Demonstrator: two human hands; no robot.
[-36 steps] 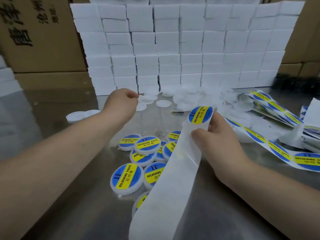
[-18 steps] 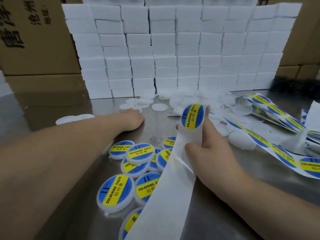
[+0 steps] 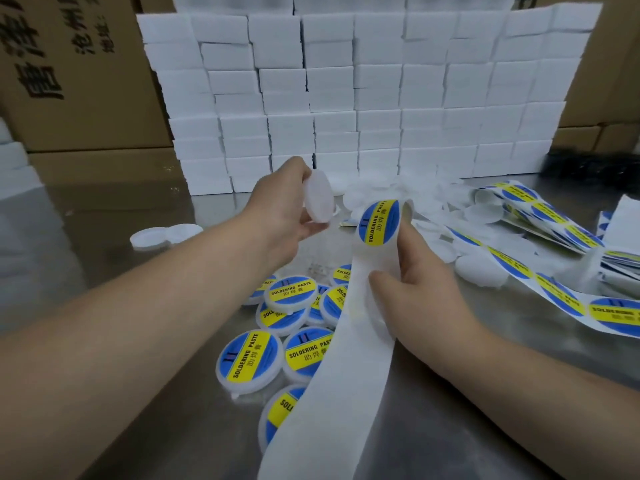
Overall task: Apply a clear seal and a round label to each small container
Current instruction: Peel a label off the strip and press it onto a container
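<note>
Left hand (image 3: 280, 209) gripping one white container (image 3: 318, 197), right hand (image 3: 419, 296) fingers (image 3: 407, 244) pinching one label strip (image 3: 349, 358)

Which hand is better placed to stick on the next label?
Probably the right hand: it pinches the backing strip, whose round label sits at the bend, beside the white container the left hand grips.

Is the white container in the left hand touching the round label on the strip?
Apart. The head view shows the white container, gripped by the left hand, left of the round label on the right hand's strip, a gap showing between them.
</note>
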